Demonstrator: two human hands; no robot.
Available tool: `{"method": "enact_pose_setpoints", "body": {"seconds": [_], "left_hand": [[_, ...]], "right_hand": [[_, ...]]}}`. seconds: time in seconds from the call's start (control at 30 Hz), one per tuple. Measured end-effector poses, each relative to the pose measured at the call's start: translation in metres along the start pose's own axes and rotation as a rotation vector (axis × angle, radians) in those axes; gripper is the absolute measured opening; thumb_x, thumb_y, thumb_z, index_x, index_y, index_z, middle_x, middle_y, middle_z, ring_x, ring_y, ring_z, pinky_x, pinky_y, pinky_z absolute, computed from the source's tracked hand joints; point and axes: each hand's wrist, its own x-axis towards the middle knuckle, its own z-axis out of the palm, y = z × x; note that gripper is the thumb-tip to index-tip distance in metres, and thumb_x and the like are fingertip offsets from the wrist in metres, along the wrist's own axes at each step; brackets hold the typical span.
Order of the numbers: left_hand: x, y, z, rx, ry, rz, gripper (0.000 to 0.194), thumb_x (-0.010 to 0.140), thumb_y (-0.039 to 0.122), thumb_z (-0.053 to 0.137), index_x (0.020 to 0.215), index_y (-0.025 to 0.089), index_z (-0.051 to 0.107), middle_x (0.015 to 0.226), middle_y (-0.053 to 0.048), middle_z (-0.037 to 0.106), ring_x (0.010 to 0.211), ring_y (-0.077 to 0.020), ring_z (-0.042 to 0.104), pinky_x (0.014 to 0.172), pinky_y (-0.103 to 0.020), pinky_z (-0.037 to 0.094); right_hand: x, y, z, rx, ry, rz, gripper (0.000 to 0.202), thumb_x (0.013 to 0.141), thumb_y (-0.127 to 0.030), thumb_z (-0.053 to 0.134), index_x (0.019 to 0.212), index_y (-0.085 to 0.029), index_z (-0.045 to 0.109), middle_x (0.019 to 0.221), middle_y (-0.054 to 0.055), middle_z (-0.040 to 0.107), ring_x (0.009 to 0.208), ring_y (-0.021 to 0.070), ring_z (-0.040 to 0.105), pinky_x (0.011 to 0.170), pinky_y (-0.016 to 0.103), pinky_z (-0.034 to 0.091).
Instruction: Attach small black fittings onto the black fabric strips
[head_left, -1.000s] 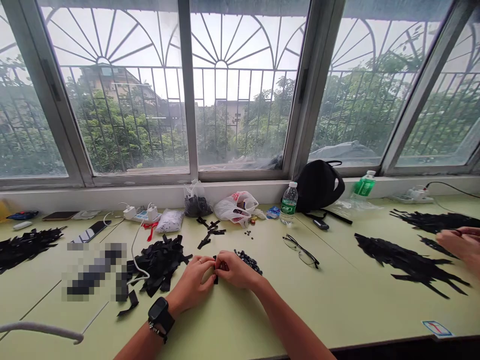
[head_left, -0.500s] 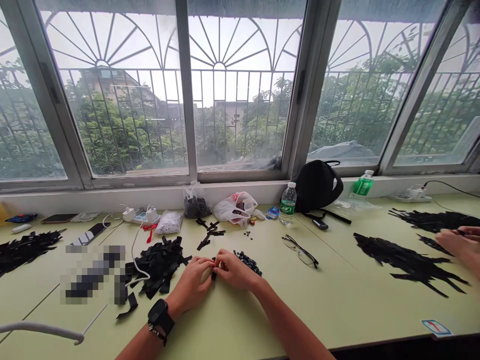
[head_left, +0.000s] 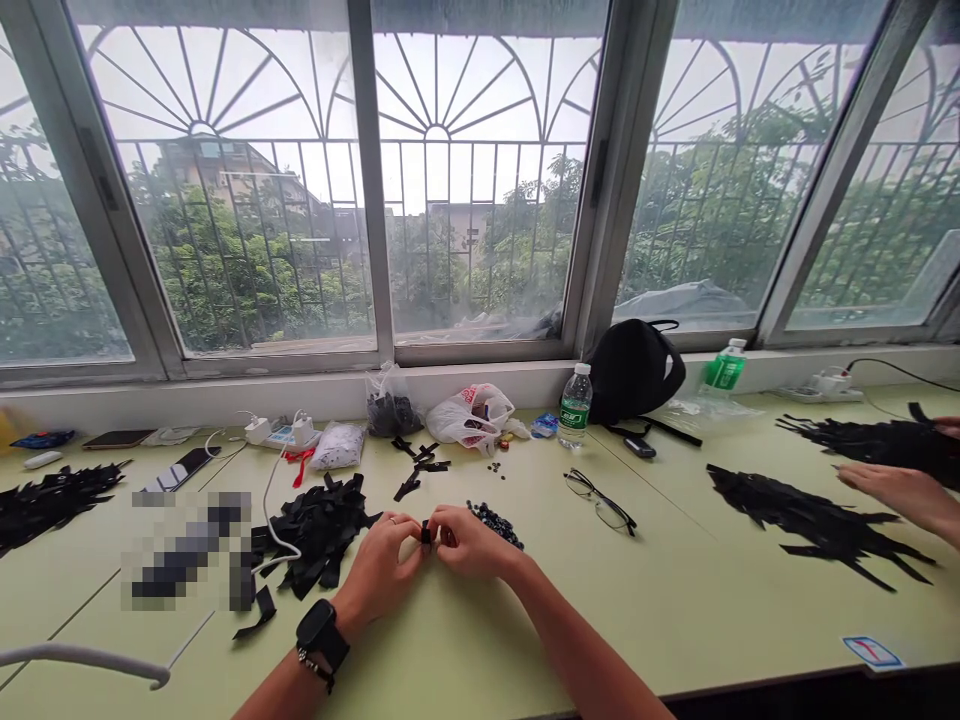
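Between my fingertips, over the table, is a short black fabric strip (head_left: pixel 426 534). My left hand (head_left: pixel 381 562) is closed on its left side, with a watch and a bracelet on that wrist. From the right, the pinched fingers of my right hand (head_left: pixel 474 545) meet the strip's other edge; whether a small part is also between them is hidden. Just behind my right hand lies a heap of small dark shiny pieces, like snaps or beads (head_left: pixel 496 524). A pile of black strips (head_left: pixel 322 530) lies left of my left hand.
A white cable (head_left: pixel 264 505) crosses the left pile. Eyeglasses (head_left: pixel 602 503) and a water bottle (head_left: pixel 575 408) are to the right. Plastic bags (head_left: pixel 470 418) line the window side. At far right, another person's hands (head_left: pixel 904 495) are over black strip piles (head_left: pixel 814 520).
My right fingers have shifted slightly right, and more of the black strip shows between my hands. The other person's hands have moved apart, one lifting toward the far strip pile.
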Motion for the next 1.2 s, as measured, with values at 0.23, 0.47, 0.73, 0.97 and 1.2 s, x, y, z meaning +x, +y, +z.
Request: {"method": "enact_pose_setpoints", "body": {"seconds": [0.23, 0.47, 0.73, 0.97, 1.2], "left_hand": [[-0.0001, 0.0007, 0.0000, 0.037, 0.022, -0.036, 0.016, 0.091, 0.021, 0.059, 0.082, 0.025, 0.072, 0.090, -0.003, 0.072, 0.093, -0.0242, 0.061, 0.083, -0.034, 0.047], [0.0004, 0.0003, -0.0003, 0.041, 0.033, -0.049, 0.018, 0.093, 0.026, 0.059, 0.083, 0.024, 0.074, 0.090, -0.005, 0.073, 0.090, -0.0243, 0.062, 0.081, -0.034, 0.047], [0.0002, -0.0017, 0.0014, 0.080, 0.024, -0.064, 0.021, 0.093, 0.027, 0.057, 0.083, 0.024, 0.075, 0.085, -0.005, 0.071, 0.085, -0.0229, 0.062, 0.078, -0.033, 0.047], [0.0002, -0.0023, 0.0016, 0.059, 0.030, -0.068, 0.020, 0.092, 0.028, 0.058, 0.082, 0.024, 0.075, 0.086, -0.005, 0.072, 0.085, -0.0226, 0.063, 0.077, -0.032, 0.047], [0.0012, 0.0020, 0.0000, 0.072, 0.053, -0.098, 0.020, 0.091, 0.028, 0.059, 0.076, 0.022, 0.071, 0.085, -0.004, 0.071, 0.081, -0.0217, 0.064, 0.073, -0.030, 0.046]], "right_hand": [[0.0015, 0.0009, 0.0012, 0.013, 0.032, 0.010, 0.007, 0.086, -0.022, 0.064, 0.082, -0.016, 0.066, 0.085, 0.001, 0.062, 0.073, 0.0124, 0.056, 0.066, 0.021, 0.041], [0.0033, -0.0028, 0.0026, -0.025, 0.079, 0.031, 0.010, 0.087, -0.019, 0.062, 0.077, -0.016, 0.063, 0.080, 0.001, 0.063, 0.073, 0.0128, 0.055, 0.064, 0.021, 0.039], [0.0034, -0.0035, 0.0020, -0.025, 0.088, 0.021, 0.011, 0.087, -0.019, 0.062, 0.077, -0.016, 0.063, 0.079, 0.000, 0.063, 0.071, 0.0123, 0.054, 0.063, 0.021, 0.038], [0.0036, -0.0048, 0.0017, -0.030, 0.088, 0.026, 0.013, 0.086, -0.020, 0.061, 0.074, -0.016, 0.062, 0.075, -0.001, 0.062, 0.069, 0.0118, 0.053, 0.062, 0.021, 0.037], [0.0037, -0.0048, 0.0025, -0.057, 0.099, 0.009, 0.007, 0.087, -0.017, 0.060, 0.081, -0.017, 0.064, 0.080, 0.000, 0.065, 0.072, 0.0127, 0.056, 0.065, 0.021, 0.038]]}}
